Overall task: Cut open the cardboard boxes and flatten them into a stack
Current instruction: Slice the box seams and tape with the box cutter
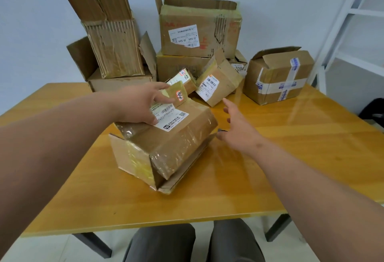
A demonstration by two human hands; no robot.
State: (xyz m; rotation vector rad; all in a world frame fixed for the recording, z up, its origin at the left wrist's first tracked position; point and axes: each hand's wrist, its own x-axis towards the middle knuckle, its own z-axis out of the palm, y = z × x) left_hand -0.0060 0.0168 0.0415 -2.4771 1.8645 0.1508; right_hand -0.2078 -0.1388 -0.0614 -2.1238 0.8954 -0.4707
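A taped cardboard box (pixel 166 147) lies tilted in the middle of the yellow table (pixel 270 168), its open flaps facing me and a white shipping label on top. My left hand (pixel 143 104) grips its far top edge, where a flap with an orange sticker (pixel 181 96) stands up. My right hand (pixel 239 128) hovers just right of the box with fingers spread, holding nothing. A small dark object (pixel 222 130) lies on the table by the right thumb; I cannot tell what it is.
Several more cardboard boxes are piled along the table's far edge against the wall: a torn open one (pixel 112 47) at the left, a large labelled one (pixel 199 29) stacked in the middle, small ones (pixel 218 81) in front, a blue-taped one (pixel 278 74) at the right. White shelving (pixel 357 23) stands far right.
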